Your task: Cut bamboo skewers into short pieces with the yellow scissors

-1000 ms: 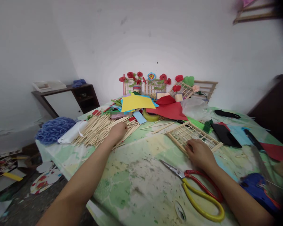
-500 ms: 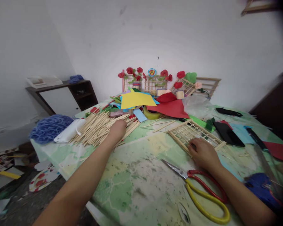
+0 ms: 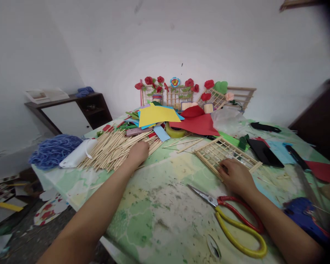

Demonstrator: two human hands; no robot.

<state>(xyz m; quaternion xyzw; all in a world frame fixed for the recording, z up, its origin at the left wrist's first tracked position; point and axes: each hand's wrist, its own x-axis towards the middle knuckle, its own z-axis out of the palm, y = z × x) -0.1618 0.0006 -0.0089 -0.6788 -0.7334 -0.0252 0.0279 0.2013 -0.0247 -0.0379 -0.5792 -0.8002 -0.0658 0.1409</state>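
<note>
My left hand point(image 3: 139, 152) is at the right side of a heap of thin wooden sticks point(image 3: 107, 150). It is curled closed, and its fingertips are hidden behind the back of the hand. On the right, a small lattice point(image 3: 209, 156) made of such sticks lies flat on the table. My right hand point(image 3: 235, 176) rests at the lattice's near edge, its fingers bent and closed on that edge. Just in front of this hand are scissors point(image 3: 216, 201) with one red and one yellow handle, blades partly apart.
Blue yarn point(image 3: 55, 150) and a white glue gun-like object point(image 3: 78, 154) lie left. Coloured paper point(image 3: 159, 114), a yellow tape roll point(image 3: 176, 131) and flower-decorated lattices point(image 3: 180, 97) stand behind. A black phone-like slab point(image 3: 265, 152), a knife point(image 3: 298, 157) and a blue tool point(image 3: 299, 216) lie right.
The whole view has shifted slightly. Both hands stay in about the same places, at the stick heap and at the lattice.
</note>
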